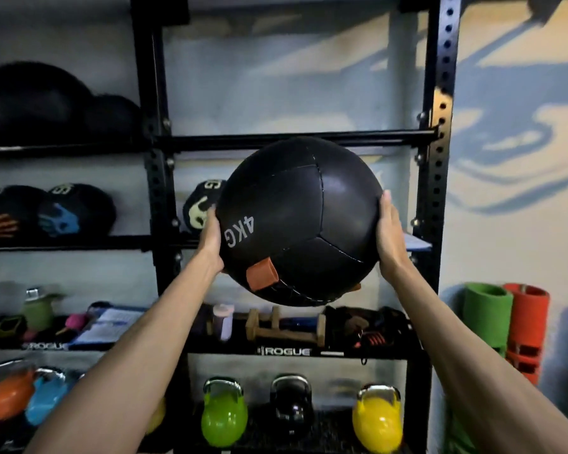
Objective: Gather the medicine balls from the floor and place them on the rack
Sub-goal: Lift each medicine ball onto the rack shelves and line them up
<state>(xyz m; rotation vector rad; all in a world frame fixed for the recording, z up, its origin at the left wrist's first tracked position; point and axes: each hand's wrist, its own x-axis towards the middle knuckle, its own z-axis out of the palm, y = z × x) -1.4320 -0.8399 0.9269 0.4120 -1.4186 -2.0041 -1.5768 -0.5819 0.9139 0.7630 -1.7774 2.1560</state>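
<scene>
Holds a black 4KG medicine ball [300, 221] up in the air between two bare hands, arms stretched forward, in front of the black steel rack [438, 158]. Presses the left hand [210, 239] against the ball's left flank, just beside the grey "4KG" print, fingers [211, 213] stretched upward along the curve and not clenched, tips partly hidden behind the ball's edge. Lays the right hand [389, 237] flat on the opposite flank, fingers [386, 199] straight and together, pointing up, palm bearing on the leather. Squeezes from both sides rather than wrapping: nothing curled round the ball, only open palms and extended fingers carrying it. Shows an orange tab [262, 273] low on the ball's near face, between the wrists. Overlaps the rack's crossbar [358, 139] at the ball's top edge; cannot tell whether touching or apart. Hangs above the shelf labelled ROGUE [286, 351], well clear of the wooden parallettes [286, 326] lying there. Half covers a printed slam ball [199, 208] on the middle shelf behind the left hand. Further down, on the bottom tier: green kettlebell [223, 417], black kettlebell [291, 404], yellow kettlebell [377, 421]. To the right of the rack, against the wall: green roll [487, 317] and red roll [527, 319], standing upright, touching each other.
</scene>
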